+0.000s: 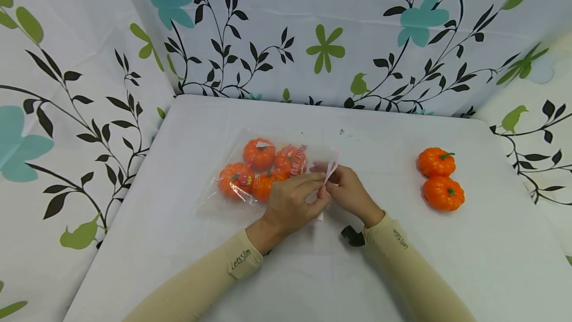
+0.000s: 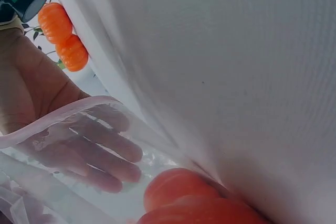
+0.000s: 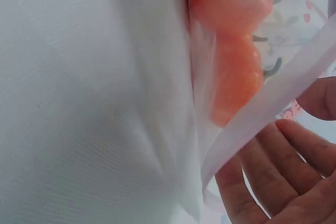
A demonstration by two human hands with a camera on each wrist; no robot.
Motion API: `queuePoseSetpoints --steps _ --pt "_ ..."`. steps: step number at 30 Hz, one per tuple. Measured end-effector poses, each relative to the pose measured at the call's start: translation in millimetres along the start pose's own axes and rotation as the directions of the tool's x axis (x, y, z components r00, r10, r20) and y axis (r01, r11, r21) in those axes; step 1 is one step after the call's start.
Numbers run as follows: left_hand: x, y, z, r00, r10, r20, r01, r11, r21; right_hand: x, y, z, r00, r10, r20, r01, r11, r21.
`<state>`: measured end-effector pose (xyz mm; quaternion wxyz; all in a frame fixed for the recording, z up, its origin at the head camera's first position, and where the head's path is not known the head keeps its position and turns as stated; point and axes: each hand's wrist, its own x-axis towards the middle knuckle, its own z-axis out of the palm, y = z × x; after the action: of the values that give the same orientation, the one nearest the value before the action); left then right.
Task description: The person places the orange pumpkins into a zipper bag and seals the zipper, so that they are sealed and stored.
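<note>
A clear zip bag (image 1: 214, 201) with red lettering lies on the table, holding several orange toy pumpkins (image 1: 235, 181). At its open-side edge, my left hand (image 1: 290, 202) pinches the pale zip strip (image 1: 331, 167) between thumb and forefinger. Close beside it, my right hand (image 1: 353, 195) holds the same strip, thumb near the other thumb. In the left wrist view, the right hand's fingers (image 2: 105, 145) show through the film, stretched out. The right wrist view has the left hand's fingers (image 3: 278, 166) beside the strip, with bagged pumpkins (image 3: 239, 77) beyond.
Two loose orange pumpkins (image 1: 437, 162) sit touching each other at the right of the white-covered table (image 1: 277, 282). A dark wrist camera (image 1: 353, 236) juts out beside the right wrist. Patterned cloth (image 1: 286, 29) hangs around the table's back and sides.
</note>
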<state>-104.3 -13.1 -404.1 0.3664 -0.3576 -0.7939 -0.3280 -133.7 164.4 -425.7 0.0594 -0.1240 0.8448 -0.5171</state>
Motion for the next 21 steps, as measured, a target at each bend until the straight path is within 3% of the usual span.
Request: queuePoseSetpoints --steps 15,21 --pt "-0.7 -0.8 -1.6 0.999 0.032 0.007 -0.032 0.999 -0.027 10.1 -0.4 11.2 0.983 -0.127 0.134 0.105 0.982 0.156" --pt "-2.8 -1.9 -0.3 0.997 0.07 0.006 -0.07 0.997 -0.024 15.4 -1.8 14.3 0.951 -0.23 0.206 0.219 0.973 0.073"
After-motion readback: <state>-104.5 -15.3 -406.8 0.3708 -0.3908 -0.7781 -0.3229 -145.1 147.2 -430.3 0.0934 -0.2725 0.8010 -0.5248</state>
